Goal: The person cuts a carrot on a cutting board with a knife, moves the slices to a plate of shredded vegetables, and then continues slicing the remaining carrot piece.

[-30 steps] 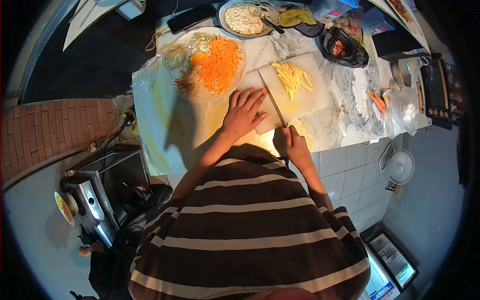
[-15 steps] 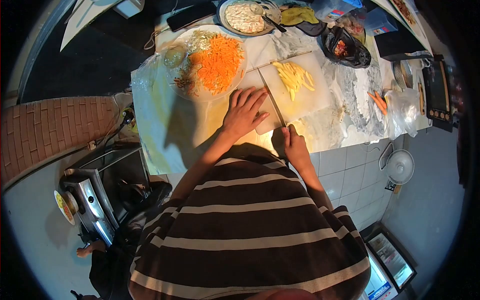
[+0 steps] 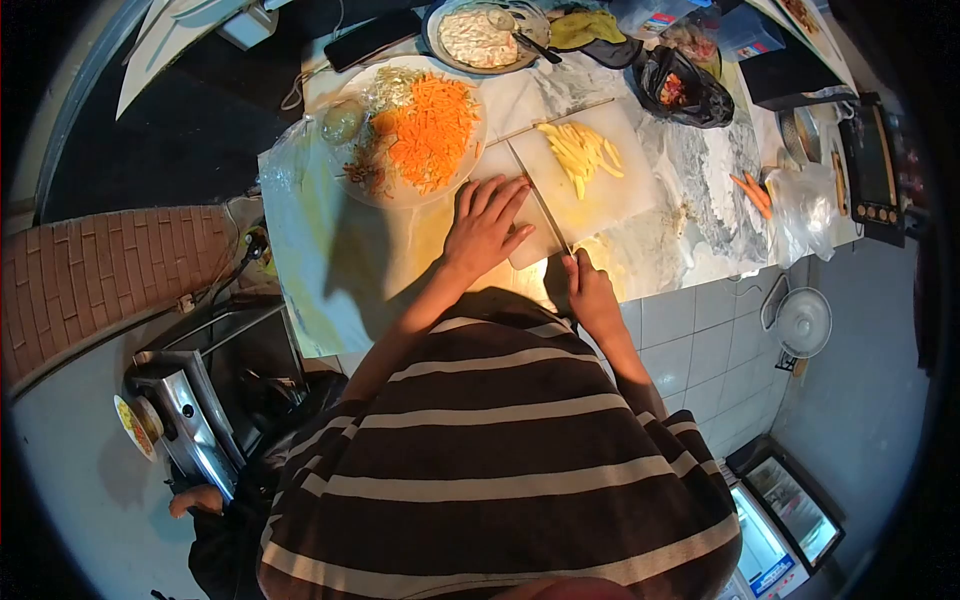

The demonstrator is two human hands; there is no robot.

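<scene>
My left hand [image 3: 488,225] lies on the left part of a white cutting board [image 3: 632,180], fingers stretched out and fingertips close to the knife blade; anything under the palm is hidden. In my right hand [image 3: 593,293], at the board's near edge, is the handle of a long knife [image 3: 541,197]. Its blade slants across the board, pointing away from me. Right of the blade rests a pile of pale yellow cut sticks [image 3: 580,155], perhaps potato. Beyond my left hand stands a large plate [image 3: 405,198] of shredded orange carrot [image 3: 435,135] and other shreds.
At the back are a bowl of creamy mixture [image 3: 480,40], a dark phone-like slab [image 3: 372,38] and a black plastic bag [image 3: 685,90]. Carrots [image 3: 752,195] and a clear bag [image 3: 805,210] lie right. Another person's hand [image 3: 196,499] is by the stove [image 3: 190,420] at lower left.
The whole view has shifted slightly. Both my hands, the knife and the yellow sticks keep their places on the board. The other person's hand near the stove has moved slightly.
</scene>
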